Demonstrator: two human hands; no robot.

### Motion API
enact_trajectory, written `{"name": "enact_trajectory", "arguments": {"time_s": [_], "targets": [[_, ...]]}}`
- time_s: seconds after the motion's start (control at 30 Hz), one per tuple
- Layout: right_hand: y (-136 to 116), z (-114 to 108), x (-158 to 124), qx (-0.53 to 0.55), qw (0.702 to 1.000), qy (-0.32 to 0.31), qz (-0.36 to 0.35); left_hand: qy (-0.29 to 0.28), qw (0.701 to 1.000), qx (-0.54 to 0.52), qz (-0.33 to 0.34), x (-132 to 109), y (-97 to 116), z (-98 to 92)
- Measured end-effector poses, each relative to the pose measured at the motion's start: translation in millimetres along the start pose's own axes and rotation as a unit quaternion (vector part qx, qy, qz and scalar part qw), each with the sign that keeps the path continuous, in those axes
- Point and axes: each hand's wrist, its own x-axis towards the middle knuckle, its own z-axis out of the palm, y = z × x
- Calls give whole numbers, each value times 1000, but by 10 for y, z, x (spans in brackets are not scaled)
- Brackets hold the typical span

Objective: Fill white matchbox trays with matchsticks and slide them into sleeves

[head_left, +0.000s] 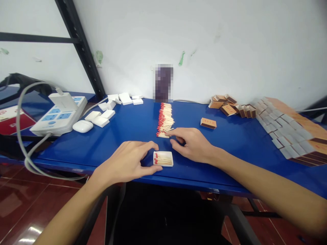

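My left hand (130, 161) rests on the blue table, its index finger and thumb bracketing the small white matchbox tray (170, 154) at the left end and sides. Several red-headed matches (163, 160) lie side by side in the tray, heads to the left. Farther back, a long row of loose matches (165, 117) runs away from me toward the wall. At the row's near end, the index fingertip of my right hand (192, 144) touches the matches. Its thumb is held apart, and nothing is gripped between them; the other fingers are curled and partly hidden.
White empty trays (100, 120) lie at the back left, near a white earbud case (83, 126) and a power strip (60, 117) with cables. One orange matchbox cover (208, 123) lies right of the row. More covers (224, 102) and stacked matchboxes (293, 132) stand farther right.
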Motion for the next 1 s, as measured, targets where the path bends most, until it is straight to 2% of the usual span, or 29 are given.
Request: {"name": "enact_trajectory", "arguments": {"time_s": [0.1,0.2,0.3,0.4,0.57,0.77,1.0], "targets": [[-9,43,44,-20,999,-45,22,1,1000,2,5,4,-1,6],[-6,53,96,-25,998,-57,33,-1,1000,1,9,8,-4,6],[-1,73,141,-24,998,-44,37,-2,1000,1,11,11,-6,4],[21,91,152,-17,999,-5,34,-1,1000,2,10,13,-4,1],[170,44,126,-49,998,45,16,-2,1000,-4,9,11,2,-9],[329,-29,150,-76,997,-1,19,0,1000,-9,9,17,-5,-6],[322,-29,140,-82,993,-13,90,2,1000,-9,11,13,-8,1]]}}
